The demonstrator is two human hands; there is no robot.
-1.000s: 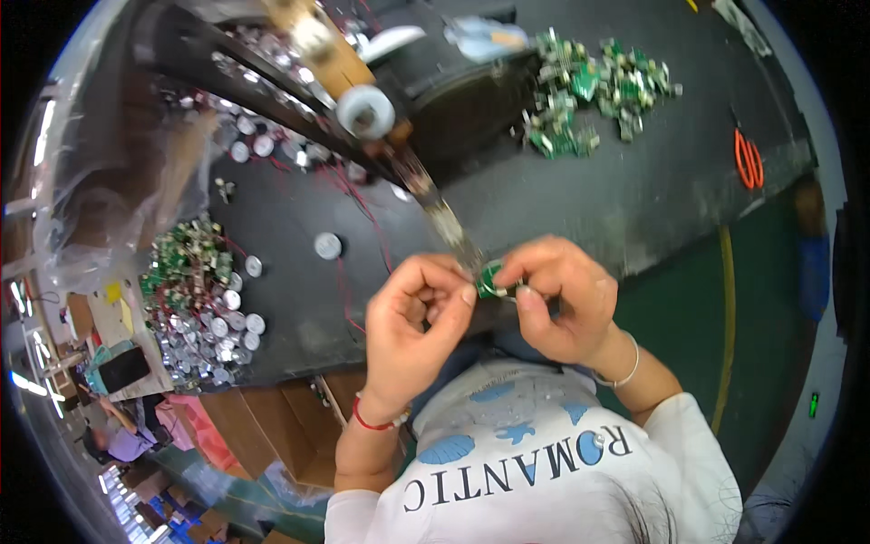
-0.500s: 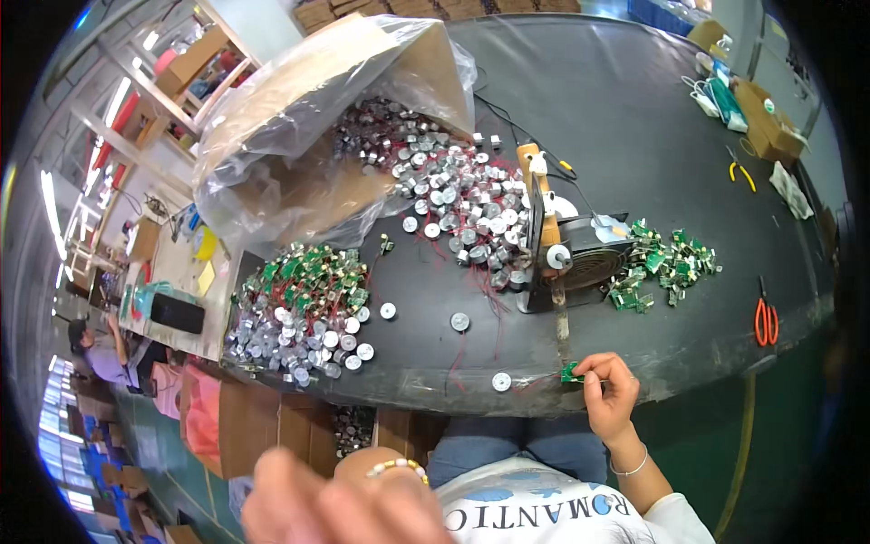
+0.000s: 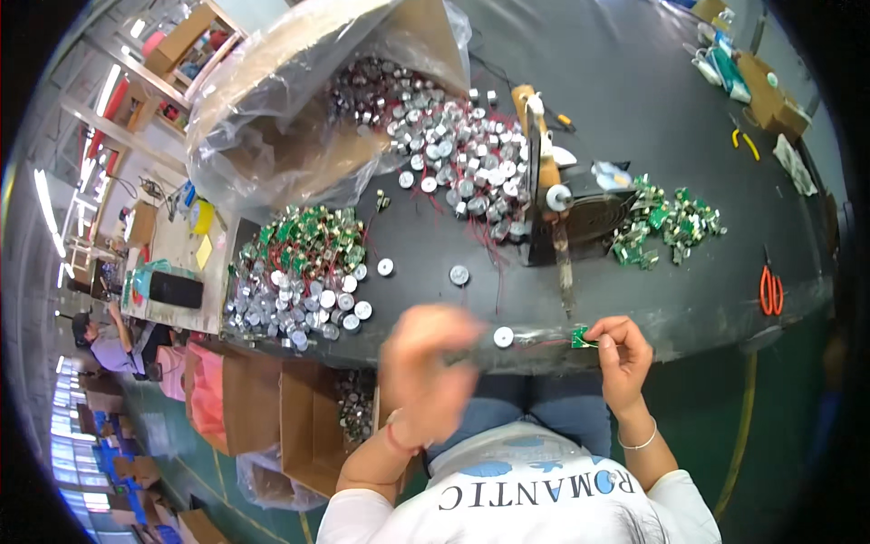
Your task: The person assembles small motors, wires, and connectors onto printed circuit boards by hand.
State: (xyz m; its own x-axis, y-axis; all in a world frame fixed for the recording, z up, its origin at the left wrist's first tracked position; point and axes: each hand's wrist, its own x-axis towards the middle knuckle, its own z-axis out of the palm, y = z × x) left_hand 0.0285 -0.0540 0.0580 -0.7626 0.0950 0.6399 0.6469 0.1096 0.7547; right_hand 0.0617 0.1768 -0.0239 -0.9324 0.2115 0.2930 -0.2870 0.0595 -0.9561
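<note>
- The dark tabletop (image 3: 652,72) was spread across the upper part of the view, whose middle is taken here as the centre of the dial.
- A clear plastic sheet (image 3: 245,163) was draped around brown cardboard between 10 and 11 o'clock.
- A pile of silver cylinders (image 3: 462,154), mixed with red wires, was heaped near 12 o'clock.
- A mixed heap (image 3: 299,281) of green boards and more cylinders was gathered at 9 o'clock.
- An open carton (image 3: 313,417) was seen below the tabletop at 7 o'clock.
- A black stand (image 3: 540,227) was placed at 2 o'clock, a narrow metal bar (image 3: 565,272) being pointed from it toward 6.
- A cluster of green boards (image 3: 666,222) was scattered just beyond the stand, between 2 and 3 o'clock.
- The left hand (image 3: 430,372) was held at 6 o'clock by the near edge; it was blurred, so whether its fingers were parted or closed on anything could not be told.
- The right hand (image 3: 625,358) was held at 4 o'clock, thumb and forefinger pinched on a small circuit board.
- An orange-handled tool (image 3: 770,292) was laid at 3 o'clock.
- The small circuit board (image 3: 579,338) was held at 4 o'clock over the near edge.
- A single white-topped cylinder (image 3: 504,336) was rested between 4 and 5 o'clock, between the two hands.
- A thin red wire (image 3: 544,344) was stretched between that cylinder and the board.
</note>
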